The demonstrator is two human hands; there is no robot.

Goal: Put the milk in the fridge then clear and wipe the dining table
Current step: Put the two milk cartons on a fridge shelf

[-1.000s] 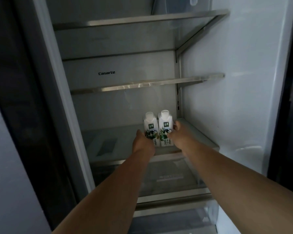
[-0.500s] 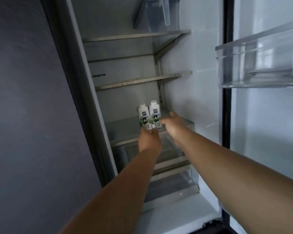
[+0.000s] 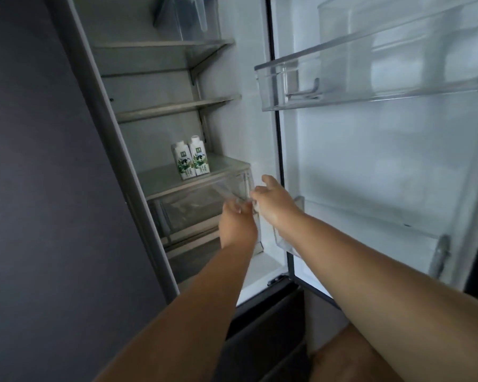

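Milk cartons (image 3: 191, 160) stand upright, touching, deep on the fridge shelf (image 3: 226, 164) where they won't tip, while left hand (image 3: 238, 224) and right hand (image 3: 273, 201) hover empty, grip relaxed.

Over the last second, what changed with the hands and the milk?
Both hands let go of the two milk cartons and drew back: left hand and right hand now hold nothing, out in front of the fridge. The cartons stayed upright, side by side on the glass shelf.
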